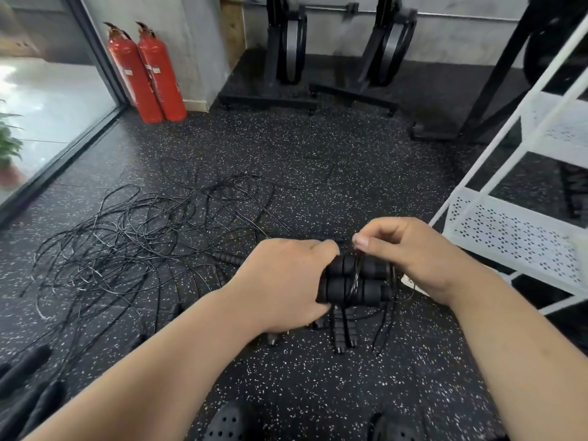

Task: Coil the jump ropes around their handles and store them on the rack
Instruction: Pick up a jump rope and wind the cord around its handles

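My left hand (286, 281) grips the left end of two black foam handles (366, 281) held side by side above the floor. Thin black rope (357, 275) is wound in a few turns around their middle. My right hand (410, 249) pinches that rope just above the handles, thumb and forefinger together. A loop of the same rope hangs down on the right of the handles. A tangle of loose black jump ropes (143, 237) is spread over the speckled floor to the left. More black handles (342, 332) lie on the floor under my hands. The white rack (509, 230) stands at the right.
Two red fire extinguishers (149, 71) stand by the wall at the back left, next to a glass wall (47, 100). Black gym machines (318, 58) sit at the back. More black handles (25, 370) lie at the lower left. Dark shoes (226, 423) show at the bottom edge.
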A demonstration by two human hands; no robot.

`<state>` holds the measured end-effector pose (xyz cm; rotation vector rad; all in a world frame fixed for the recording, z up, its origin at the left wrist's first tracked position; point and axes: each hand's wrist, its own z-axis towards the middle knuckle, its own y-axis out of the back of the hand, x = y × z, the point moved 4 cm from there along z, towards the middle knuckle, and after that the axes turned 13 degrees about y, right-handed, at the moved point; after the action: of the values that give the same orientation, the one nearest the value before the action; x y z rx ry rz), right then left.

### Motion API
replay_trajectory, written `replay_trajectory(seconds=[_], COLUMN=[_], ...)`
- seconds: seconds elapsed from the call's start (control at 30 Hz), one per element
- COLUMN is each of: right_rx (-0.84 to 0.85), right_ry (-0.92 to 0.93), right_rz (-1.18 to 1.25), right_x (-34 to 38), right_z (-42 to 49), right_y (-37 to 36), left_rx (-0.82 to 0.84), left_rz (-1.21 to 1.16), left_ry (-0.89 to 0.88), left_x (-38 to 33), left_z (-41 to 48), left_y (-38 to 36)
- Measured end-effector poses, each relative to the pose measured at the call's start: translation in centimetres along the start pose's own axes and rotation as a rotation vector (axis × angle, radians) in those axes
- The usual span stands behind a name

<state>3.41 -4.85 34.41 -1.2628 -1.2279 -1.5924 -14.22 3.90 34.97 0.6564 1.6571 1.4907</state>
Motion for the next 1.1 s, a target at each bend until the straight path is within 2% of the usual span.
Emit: replay_trajectory(seconds=[0.13, 0.23, 0.3, 0.5, 0.57, 0.67, 0.73, 0.83, 0.93, 1.1], right_rx=[-0.077, -0.21, -0.254, -0.11, -0.025, 0.147, 0.174, 0.089, 0.095, -0.011], right_ry=[-0.064, -0.085, -0.103, 0.03, 0.082, 0.066, 0.205, 0.444, 0.473, 0.404], right_rz=[0.281, 0.198, 0.084, -0.492, -0.643, -0.981, -1.149, -1.269, -1.237, -0.961], right_x=[-0.8, -2.1, -2.9, -1.8, -0.2, 0.8, 1.8, 3.0, 3.2, 3.2], right_z=[0.4, 0.7, 0.7, -0.5, -1.3, -2.4, -2.9, -2.8, -2.1, -0.9], right_y=[-2.0, -4.0, -5.1, -8.9, -10.3, -11.5, -11.8, -11.0, -9.2, -4.2], left_rx=[-0.053, -0.074, -0.098, -0.095, -0.1, -0.093, -0.069, -0.021, 0.014, 0.086], left_rz=[-0.19, -0.279, -0.337, -0.277, -0.188, -0.063, 0.016, 0.089, 0.176, 0.184], left_ry=[0.131, 0.269, 0.371, 0.595, 0.643, 0.681, 0.679, 0.624, 0.507, 0.22], left_x=[0.9, 1.8, 2.6, 6.2, 7.3, 8.4, 8.7, 8.3, 6.9, 2.8], left_z=[0.0, 0.3, 0.5, 1.0, 0.9, 0.8, 0.9, 1.1, 1.3, 0.9], left_y=[0.9, 1.2, 1.3, 1.3, 1.1, 0.6, 0.1, -0.7, -1.6, -3.2])
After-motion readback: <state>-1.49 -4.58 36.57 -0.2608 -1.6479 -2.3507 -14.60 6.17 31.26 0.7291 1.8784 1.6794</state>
